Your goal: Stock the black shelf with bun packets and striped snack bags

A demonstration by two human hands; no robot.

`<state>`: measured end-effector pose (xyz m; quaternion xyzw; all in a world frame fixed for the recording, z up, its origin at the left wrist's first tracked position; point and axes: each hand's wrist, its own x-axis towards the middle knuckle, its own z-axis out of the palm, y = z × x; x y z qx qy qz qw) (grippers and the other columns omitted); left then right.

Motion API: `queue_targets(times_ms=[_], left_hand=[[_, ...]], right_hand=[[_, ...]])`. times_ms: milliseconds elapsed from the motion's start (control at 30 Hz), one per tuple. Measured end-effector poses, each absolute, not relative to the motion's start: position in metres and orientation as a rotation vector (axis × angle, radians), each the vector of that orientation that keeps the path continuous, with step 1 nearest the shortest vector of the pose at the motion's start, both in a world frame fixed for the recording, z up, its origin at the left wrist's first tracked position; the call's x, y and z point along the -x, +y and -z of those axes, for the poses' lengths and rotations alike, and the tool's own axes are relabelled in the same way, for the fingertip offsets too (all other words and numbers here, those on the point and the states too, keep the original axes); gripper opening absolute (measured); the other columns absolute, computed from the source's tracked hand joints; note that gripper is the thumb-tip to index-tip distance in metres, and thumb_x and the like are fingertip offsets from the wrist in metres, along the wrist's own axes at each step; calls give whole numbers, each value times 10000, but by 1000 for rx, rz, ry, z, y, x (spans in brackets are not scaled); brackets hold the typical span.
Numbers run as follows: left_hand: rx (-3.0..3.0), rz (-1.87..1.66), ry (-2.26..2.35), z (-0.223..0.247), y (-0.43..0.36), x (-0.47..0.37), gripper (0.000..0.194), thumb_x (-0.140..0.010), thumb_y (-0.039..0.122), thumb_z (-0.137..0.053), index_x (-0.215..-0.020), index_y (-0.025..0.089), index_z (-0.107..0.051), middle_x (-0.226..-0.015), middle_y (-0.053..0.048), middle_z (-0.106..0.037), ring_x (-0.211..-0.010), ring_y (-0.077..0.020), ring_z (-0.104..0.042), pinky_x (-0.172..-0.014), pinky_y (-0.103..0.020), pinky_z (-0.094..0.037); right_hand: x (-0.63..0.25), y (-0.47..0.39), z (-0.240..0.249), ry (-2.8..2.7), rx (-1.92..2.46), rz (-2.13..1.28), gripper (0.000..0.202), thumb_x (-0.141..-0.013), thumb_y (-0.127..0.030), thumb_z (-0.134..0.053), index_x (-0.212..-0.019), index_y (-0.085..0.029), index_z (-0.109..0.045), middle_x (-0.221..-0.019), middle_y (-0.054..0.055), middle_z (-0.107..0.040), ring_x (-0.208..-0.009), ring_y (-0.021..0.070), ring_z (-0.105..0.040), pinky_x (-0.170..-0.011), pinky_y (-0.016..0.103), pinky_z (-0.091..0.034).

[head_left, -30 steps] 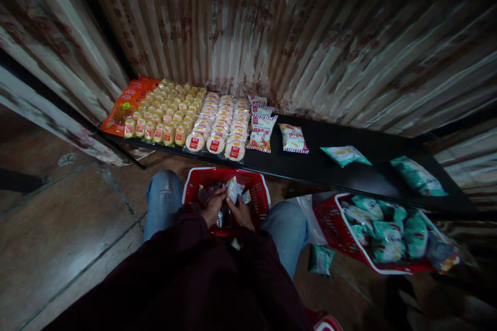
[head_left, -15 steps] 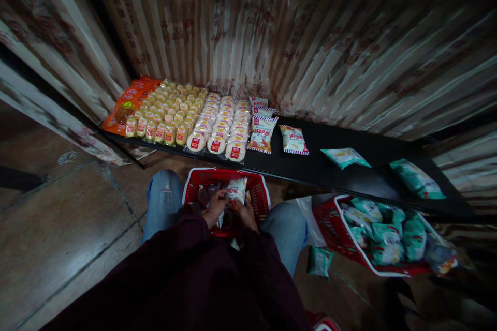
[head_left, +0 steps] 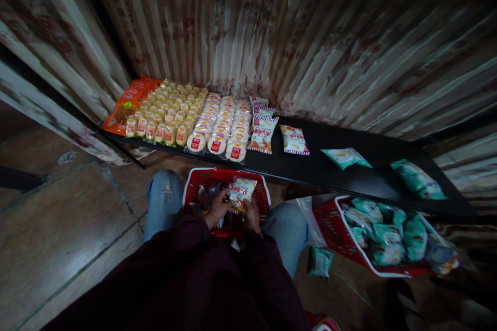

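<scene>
Over the red basket [head_left: 261,192], both the left hand [head_left: 218,208] and the right hand [head_left: 251,213] grip a snack packet [head_left: 241,189], now lifted flatter and clear of the heap than a moment ago.

In front of me a corrugated metal wall [head_left: 310,36], streaked pale and rust-red, rises behind a long black shelf [head_left: 349,176] set low to the ground. The sheeting bends round at the shelf's left end and runs back along my left side. Under me is a floor [head_left: 66,227] of large brown tiles with dark joints. The light is dim, and the far right corner sinks into shadow.
</scene>
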<state>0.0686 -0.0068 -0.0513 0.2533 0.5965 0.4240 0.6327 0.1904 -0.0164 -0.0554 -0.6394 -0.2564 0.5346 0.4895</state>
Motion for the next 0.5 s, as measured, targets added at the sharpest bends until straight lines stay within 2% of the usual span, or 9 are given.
queue_targets(times_ms=[133, 267, 367, 500], left_hand=[[-614, -960, 1332, 45, -6, -71, 510, -617, 43, -735, -1093, 218, -682, -921, -23, -656, -847, -169, -606, -809, -257, -470], [-648, -960, 1315, 39, -7, -75, 483, -596, 59, -761, -1043, 229, -697, -883, -8, -659, -842, -171, -602, -815, -257, -464], [-666, -978, 1296, 33, -8, -78, 404, -629, 129, -775, -1014, 224, -700, -871, -8, -671, -841, -176, -605, -798, -251, -467], [-664, -1014, 1281, 28, -7, -83, 204, -718, 250, -746, -907, 189, -702, -851, -28, -686, -823, -179, -607, -769, -244, -467]], right_hand=[[-192, -20, 46, -619, 1584, -1247, 570, -696, -558, -640, -1107, -163, -648, -997, 100, -747, -869, 259, -698, -739, 349, -555], [-194, -28, 37, -661, 1612, -1208, 614, -705, -620, -653, -1107, -157, -643, -1004, 106, -742, -874, 252, -692, -772, 355, -548], [-197, -35, 34, -660, 1602, -1214, 613, -716, -633, -646, -1116, -169, -648, -1004, 100, -748, -889, 260, -695, -767, 353, -551], [-202, -38, 34, -558, 1558, -1257, 614, -706, -630, -664, -1132, -189, -654, -986, 93, -757, -841, 259, -709, -711, 347, -564]])
